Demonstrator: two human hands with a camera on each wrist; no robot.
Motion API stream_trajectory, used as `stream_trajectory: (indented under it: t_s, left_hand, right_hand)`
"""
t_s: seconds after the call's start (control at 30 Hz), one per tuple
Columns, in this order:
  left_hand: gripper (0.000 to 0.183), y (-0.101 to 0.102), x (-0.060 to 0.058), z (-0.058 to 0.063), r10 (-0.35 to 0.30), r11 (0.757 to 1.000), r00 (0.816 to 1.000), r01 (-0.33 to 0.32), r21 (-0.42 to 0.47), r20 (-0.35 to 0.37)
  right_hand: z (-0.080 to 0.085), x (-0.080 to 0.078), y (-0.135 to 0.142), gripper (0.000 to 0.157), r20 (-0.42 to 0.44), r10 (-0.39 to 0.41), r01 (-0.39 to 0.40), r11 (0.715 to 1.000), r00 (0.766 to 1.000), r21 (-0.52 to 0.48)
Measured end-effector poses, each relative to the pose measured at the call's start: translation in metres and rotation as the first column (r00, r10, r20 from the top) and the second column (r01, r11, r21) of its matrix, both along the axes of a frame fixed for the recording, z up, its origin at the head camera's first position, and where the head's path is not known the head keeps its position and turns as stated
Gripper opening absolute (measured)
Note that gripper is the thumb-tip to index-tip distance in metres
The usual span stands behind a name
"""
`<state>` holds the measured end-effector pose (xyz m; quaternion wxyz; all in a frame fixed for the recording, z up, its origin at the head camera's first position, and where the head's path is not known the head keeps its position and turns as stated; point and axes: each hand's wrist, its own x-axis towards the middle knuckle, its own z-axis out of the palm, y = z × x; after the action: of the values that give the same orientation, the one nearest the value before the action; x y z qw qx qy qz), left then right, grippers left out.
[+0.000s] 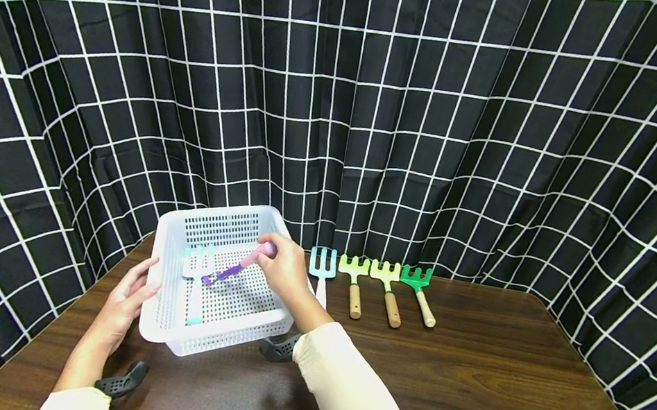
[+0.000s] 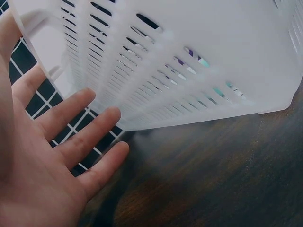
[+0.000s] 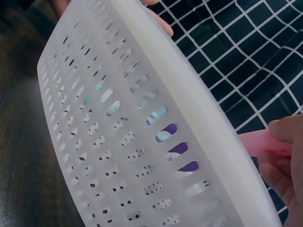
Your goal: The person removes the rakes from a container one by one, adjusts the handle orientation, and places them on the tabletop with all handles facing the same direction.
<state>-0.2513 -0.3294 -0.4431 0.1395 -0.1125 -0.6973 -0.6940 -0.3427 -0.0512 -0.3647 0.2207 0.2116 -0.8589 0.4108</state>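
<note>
A white perforated plastic basket [image 1: 221, 340] stands at the left of the table. My left hand [image 1: 126, 299] is at its left side, fingertips right at the rim. In the left wrist view that hand's fingers are spread and nearly straight. My right hand [image 1: 286, 272] reaches over the right rim and pinches the pink handle of a small hand rake [image 1: 237, 269]. The rake slants down to the left, its purple head low inside the basket. Beside that head, a pale blue garden fork [image 1: 197, 277] with a white handle lies on the basket floor.
To the right of the basket several hand tools lie in a row: a blue fork [image 1: 322, 271] with a white handle, two lime rakes [image 1: 353, 271] and a green rake [image 1: 416, 280] with wooden handles. A black grid curtain [image 1: 438, 143] borders the brown table [image 1: 486, 381].
</note>
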Motion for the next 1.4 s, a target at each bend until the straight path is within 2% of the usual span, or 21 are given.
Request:
stream_trajectory:
  t_s: [0.43, 0.87, 1.1, 1.4]
  left_hand:
    - [0.053, 0.001, 0.000, 0.001, 0.003, 1.000, 1.000, -0.003, -0.003, 0.008]
    - [0.052, 0.001, 0.002, 0.002, 0.006, 1.000, 1.000, -0.006, 0.001, 0.016]
    - [0.051, 0.001, 0.001, 0.001, -0.001, 1.000, 1.000, 0.001, 0.009, 0.002]
    - [0.049, -0.001, -0.001, -0.003, 0.006, 1.000, 1.000, -0.006, 0.005, 0.015]
  right_hand:
    - [0.004, 0.003, 0.021, 0.020, -0.068, -0.041, 0.029, 0.986, 0.997, -0.164]
    - [0.000, 0.009, 0.059, 0.017, -0.127, -0.041, -0.003, 0.944, 0.991, -0.329]
    - [-0.003, 0.012, 0.078, 0.018, -0.177, -0.094, 0.025, 0.933, 0.980, -0.358]
    - [-0.012, 0.014, 0.104, 0.020, -0.158, -0.144, 0.067, 0.908, 0.977, -0.412]
